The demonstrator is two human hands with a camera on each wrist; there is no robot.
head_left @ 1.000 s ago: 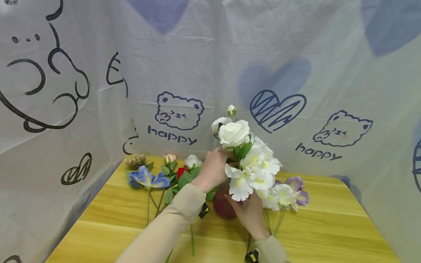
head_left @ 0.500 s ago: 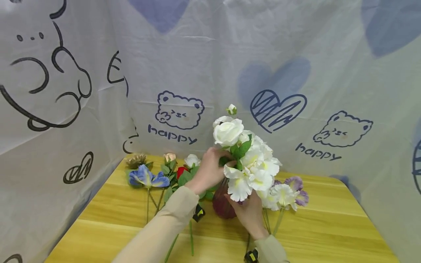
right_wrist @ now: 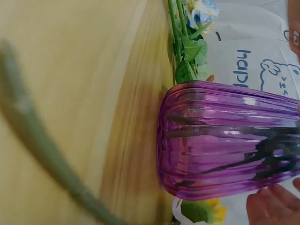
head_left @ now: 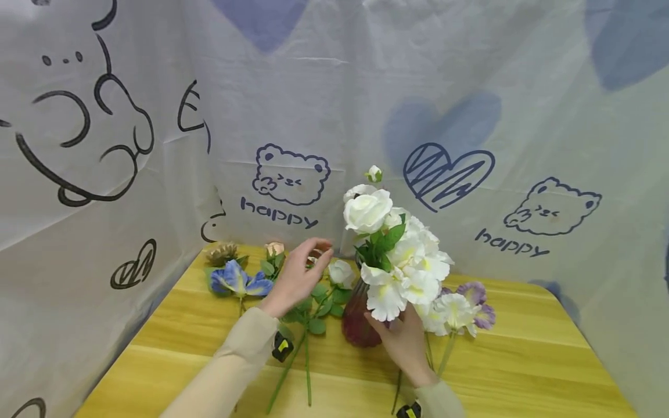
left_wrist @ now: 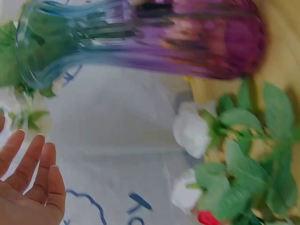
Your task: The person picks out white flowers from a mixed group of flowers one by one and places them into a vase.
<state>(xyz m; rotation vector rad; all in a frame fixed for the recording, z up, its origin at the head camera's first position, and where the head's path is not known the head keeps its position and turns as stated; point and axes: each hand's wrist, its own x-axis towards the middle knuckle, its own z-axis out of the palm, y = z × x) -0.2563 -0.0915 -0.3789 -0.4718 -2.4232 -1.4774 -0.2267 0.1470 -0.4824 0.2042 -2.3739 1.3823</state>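
A ribbed glass vase [head_left: 358, 316], blue near its mouth and purple below, stands upright holding several white flowers [head_left: 413, 255], a white rose [head_left: 367, 210] and green leaves. My right hand [head_left: 405, 342] holds the vase low on its right side, thumb in front; white petals cover part of the fingers. In the right wrist view, stems show through the purple glass [right_wrist: 225, 136] and fingertips [right_wrist: 274, 206] lie against its side. My left hand [head_left: 300, 276] hovers left of the vase over the loose roses, fingers loosely bent and holding nothing.
Left on the wooden table [head_left: 183, 366] lie a blue flower [head_left: 237, 280], a peach rose [head_left: 274, 249], a brownish flower [head_left: 222, 253] and a white rose [head_left: 341, 273] with green stems. Purple and white flowers [head_left: 465, 307] lie right of the vase. A printed cloth hangs behind.
My left hand has let go of the flowers in the vase and moved left and away. The white rose has shifted slightly left in the bunch. My right hand stays at the vase.
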